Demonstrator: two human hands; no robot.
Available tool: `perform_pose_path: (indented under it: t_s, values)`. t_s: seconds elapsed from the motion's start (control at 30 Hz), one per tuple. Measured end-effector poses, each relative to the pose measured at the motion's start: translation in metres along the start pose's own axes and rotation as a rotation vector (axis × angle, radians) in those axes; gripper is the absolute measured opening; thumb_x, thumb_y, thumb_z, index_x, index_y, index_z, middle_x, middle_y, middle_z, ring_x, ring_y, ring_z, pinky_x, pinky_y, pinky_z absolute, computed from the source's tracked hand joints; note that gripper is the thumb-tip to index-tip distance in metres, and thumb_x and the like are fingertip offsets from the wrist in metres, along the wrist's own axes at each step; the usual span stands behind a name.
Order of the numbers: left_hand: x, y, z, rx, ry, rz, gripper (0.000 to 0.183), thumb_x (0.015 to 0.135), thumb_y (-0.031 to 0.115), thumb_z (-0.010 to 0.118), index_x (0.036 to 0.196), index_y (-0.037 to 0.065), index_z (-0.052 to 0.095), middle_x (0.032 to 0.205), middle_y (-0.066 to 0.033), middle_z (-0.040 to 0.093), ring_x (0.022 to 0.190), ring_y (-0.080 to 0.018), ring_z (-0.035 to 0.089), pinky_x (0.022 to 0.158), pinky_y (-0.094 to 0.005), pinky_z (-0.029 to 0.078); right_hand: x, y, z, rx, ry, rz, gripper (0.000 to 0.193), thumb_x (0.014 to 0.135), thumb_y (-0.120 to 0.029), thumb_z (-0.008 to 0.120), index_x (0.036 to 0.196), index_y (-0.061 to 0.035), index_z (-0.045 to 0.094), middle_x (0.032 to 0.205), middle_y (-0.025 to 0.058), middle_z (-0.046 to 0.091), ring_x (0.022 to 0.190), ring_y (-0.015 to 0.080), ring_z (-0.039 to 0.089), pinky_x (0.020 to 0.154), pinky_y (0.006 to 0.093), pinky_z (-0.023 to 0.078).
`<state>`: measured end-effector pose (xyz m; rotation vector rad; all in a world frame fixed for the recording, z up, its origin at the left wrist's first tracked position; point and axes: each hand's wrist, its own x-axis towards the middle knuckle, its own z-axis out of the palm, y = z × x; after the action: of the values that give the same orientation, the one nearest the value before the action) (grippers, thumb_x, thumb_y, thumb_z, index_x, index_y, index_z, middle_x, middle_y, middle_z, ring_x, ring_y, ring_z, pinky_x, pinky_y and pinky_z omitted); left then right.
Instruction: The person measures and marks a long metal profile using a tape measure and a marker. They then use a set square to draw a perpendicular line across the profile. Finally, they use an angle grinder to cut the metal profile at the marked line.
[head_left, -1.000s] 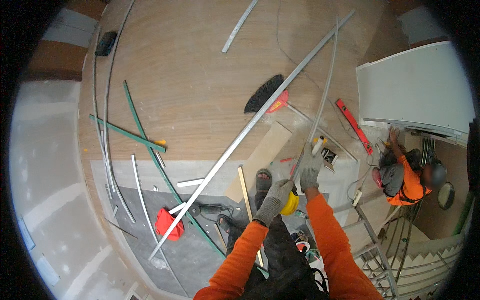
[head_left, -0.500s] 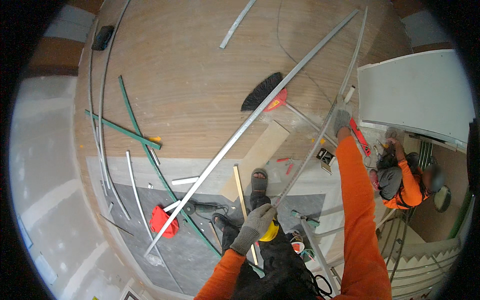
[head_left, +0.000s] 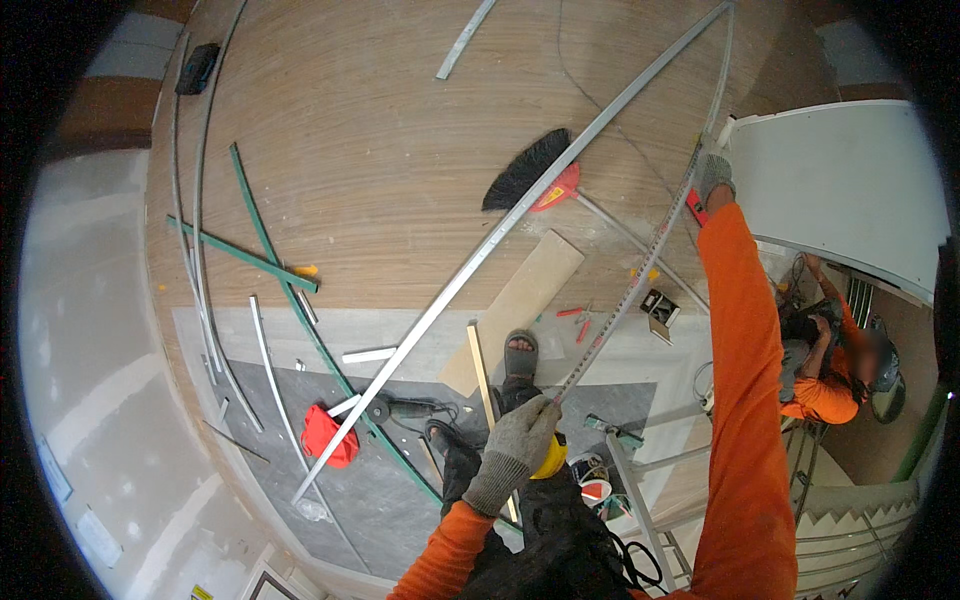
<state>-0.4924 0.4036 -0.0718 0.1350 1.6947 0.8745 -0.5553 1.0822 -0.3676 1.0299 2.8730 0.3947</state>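
Note:
My left hand (head_left: 515, 445), in a grey glove, is closed around a yellow tape measure case (head_left: 550, 460) close to my body. Its tape blade (head_left: 630, 290) runs up and to the right to my right hand (head_left: 712, 175). That hand, also gloved and at the end of a fully stretched orange sleeve, pinches the blade's end against a thin metal strip (head_left: 722, 70). A long metal channel (head_left: 480, 260) crosses diagonally beneath, from the lower left to the upper right. My sandalled foot (head_left: 520, 355) shows below on a rung.
On the floor below lie a black broom with a red head (head_left: 530, 175), a wooden plank (head_left: 515, 305), green strips (head_left: 270, 270), curved metal rails (head_left: 195, 250), a red object (head_left: 325, 435) and a power tool (head_left: 400, 408). Another person in orange (head_left: 820, 375) crouches at the right beside a white panel (head_left: 840, 190).
My right arm has stretched up and to the right along the strip, drawing the tape out. My left hand has dropped toward my body with the case.

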Motion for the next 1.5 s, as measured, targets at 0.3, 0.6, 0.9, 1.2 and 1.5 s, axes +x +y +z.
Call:
perform_pose_path:
  t_s: [0.3, 0.6, 0.9, 1.2, 1.5]
  values:
    - [0.023, 0.009, -0.004, -0.053, 0.083, -0.036, 0.039, 0.105, 0.037, 0.053, 0.115, 0.002, 0.068, 0.104, -0.0223, 0.073, 0.103, -0.0407, 0.071, 0.088, -0.0464, 0.054, -0.003, -0.080, -0.056, 0.933, -0.209, 0.628, 0.045, 0.103, -0.043, 0.056, 0.103, -0.0001, 0.069, 0.084, 0.0118, 0.068, 0.075, 0.0259, 0.063, 0.063, 0.0439, 0.047]
    - [0.041, 0.012, -0.007, -0.048, 0.063, -0.026, 0.040, 0.105, 0.039, 0.052, 0.113, 0.003, 0.068, 0.102, -0.0207, 0.073, 0.101, -0.0384, 0.071, 0.088, -0.0455, 0.054, 0.001, -0.095, -0.056, 1.026, -0.141, 0.606, 0.052, 0.102, -0.048, 0.056, 0.110, 0.0018, 0.069, 0.086, 0.0226, 0.072, 0.081, 0.0393, 0.072, 0.065, 0.0509, 0.050]
    - [0.051, 0.017, -0.012, -0.046, 0.046, -0.059, 0.042, 0.106, 0.040, 0.048, 0.112, 0.003, 0.067, 0.102, -0.0190, 0.073, 0.100, -0.0369, 0.071, 0.088, -0.0453, 0.053, 0.010, -0.099, -0.040, 0.942, -0.165, 0.572, 0.053, 0.102, -0.048, 0.054, 0.111, 0.0020, 0.069, 0.087, 0.0234, 0.072, 0.082, 0.0399, 0.072, 0.065, 0.0503, 0.050]
    - [0.062, 0.016, -0.010, 0.047, 0.036, -0.019, 0.041, 0.106, 0.040, 0.048, 0.113, 0.005, 0.068, 0.104, -0.0185, 0.073, 0.102, -0.0376, 0.071, 0.090, -0.0461, 0.053, 0.018, -0.093, -0.035, 0.892, -0.184, 0.543, 0.054, 0.102, -0.049, 0.053, 0.112, 0.0023, 0.068, 0.089, 0.0243, 0.072, 0.083, 0.0404, 0.072, 0.066, 0.0496, 0.051]
    - [0.064, 0.018, -0.009, 0.065, 0.038, 0.008, 0.038, 0.106, 0.038, 0.048, 0.113, 0.005, 0.068, 0.106, -0.0175, 0.073, 0.103, -0.0375, 0.070, 0.090, -0.0472, 0.053, 0.022, -0.088, -0.032, 0.847, -0.210, 0.520, 0.055, 0.103, -0.049, 0.051, 0.112, 0.0026, 0.067, 0.090, 0.0251, 0.072, 0.084, 0.0409, 0.072, 0.067, 0.0490, 0.051]
